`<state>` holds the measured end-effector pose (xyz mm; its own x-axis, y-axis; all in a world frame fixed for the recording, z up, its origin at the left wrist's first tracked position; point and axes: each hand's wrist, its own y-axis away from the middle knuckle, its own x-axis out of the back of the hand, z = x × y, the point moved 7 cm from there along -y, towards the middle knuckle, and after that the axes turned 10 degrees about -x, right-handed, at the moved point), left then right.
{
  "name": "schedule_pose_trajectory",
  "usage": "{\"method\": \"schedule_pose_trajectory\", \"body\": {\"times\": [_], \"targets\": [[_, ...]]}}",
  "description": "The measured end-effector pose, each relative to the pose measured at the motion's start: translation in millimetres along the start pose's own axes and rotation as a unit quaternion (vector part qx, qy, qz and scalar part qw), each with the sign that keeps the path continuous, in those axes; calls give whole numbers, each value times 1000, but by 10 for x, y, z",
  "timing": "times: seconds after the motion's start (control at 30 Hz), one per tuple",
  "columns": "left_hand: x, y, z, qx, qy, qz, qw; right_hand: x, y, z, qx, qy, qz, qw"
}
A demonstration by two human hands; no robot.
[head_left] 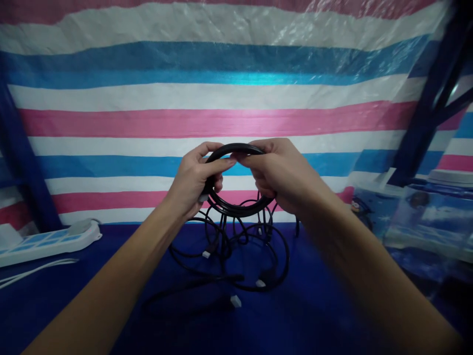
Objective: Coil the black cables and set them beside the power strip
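Both my hands hold up a coil of black cable (236, 209) above a dark blue table (314, 315). My left hand (194, 177) is closed on the coil's left side, thumb and fingers pinched at its top. My right hand (281, 172) is closed on the coil's right side, its fingertips meeting the left hand's at the top of the loop. Under the coil lies a loose tangle of black cables (254, 256) with small white plug ends (235, 301) on the table.
A white power strip (48, 241) with a white cord lies at the left on the table. A clear plastic box (417, 217) stands at the right. A striped pink, blue and white tarp (221, 98) hangs behind. Dark blue frame posts (428, 98) stand at both sides.
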<state>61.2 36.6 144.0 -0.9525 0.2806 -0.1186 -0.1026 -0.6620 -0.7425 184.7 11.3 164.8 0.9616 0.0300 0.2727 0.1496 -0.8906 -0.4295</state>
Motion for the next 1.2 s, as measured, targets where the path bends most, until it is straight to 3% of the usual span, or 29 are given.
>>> {"method": "schedule_pose_trajectory", "body": {"times": [0.13,0.23,0.3,0.37,0.47,0.53,0.63,0.73,0.83,0.9,0.97,1.03,1.13,1.2], "targets": [[-172,68,-36,54,134,-93,985,117,-72,74,0,-88,1,996],[-251,93,-46,83,203,-107,970,107,-108,143,-2,-82,12,997],[-247,88,-46,93,203,-96,970,88,-112,165,-1,-18,24,1000],[-228,88,-36,103,188,-91,972,30,-91,146,8,63,-17,998],[-299,163,-57,156,136,-157,966,-107,20,67,57,199,-150,967],[-380,250,-108,205,91,-212,951,-128,92,-23,123,287,-162,936],[-429,277,-152,210,35,-216,953,-107,126,-159,199,409,-60,889],[-442,220,-111,139,-18,-204,969,-108,128,-218,201,504,32,839],[-531,243,-47,73,-75,-269,957,-47,144,-293,201,539,108,811],[-612,310,-27,79,-49,-313,945,23,173,-363,223,537,146,800],[-644,331,32,96,27,-293,951,93,198,-419,246,500,152,816],[-582,269,155,76,68,-216,971,175,205,-443,241,408,136,870],[-313,139,382,27,27,-76,996,163,160,-357,167,187,52,967],[-47,77,503,11,-60,-8,998,-8,101,-241,98,47,-11,994]]}}
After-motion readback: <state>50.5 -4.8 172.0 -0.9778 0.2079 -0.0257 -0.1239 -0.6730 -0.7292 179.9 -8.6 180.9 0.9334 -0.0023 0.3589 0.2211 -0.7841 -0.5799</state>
